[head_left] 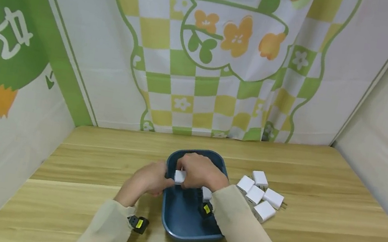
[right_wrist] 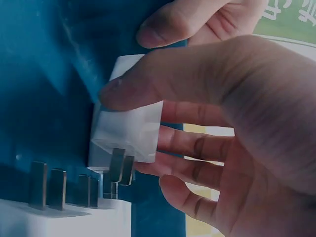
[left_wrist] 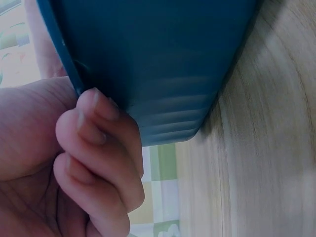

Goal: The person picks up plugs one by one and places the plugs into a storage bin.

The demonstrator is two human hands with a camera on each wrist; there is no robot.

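Observation:
My right hand [head_left: 199,170] is over the far part of a dark blue plastic bin [head_left: 183,221]. Between its thumb and fingers it pinches a white charger plug [right_wrist: 131,131], whose two metal prongs point toward the lower part of the right wrist view. Close against the held plug is what looks like another white plug, mostly hidden. A further white plug [right_wrist: 64,219] sits in the bin with its prongs up. My left hand [head_left: 149,178] grips the bin's left rim, fingers [left_wrist: 101,153] curled on the outside and thumb over the edge.
To the right of the bin, several white charger plugs [head_left: 254,195] lie in a loose cluster on the wooden table [head_left: 332,236]. A patterned curtain [head_left: 216,99] hangs behind the table's back edge, and cloth walls stand on both sides.

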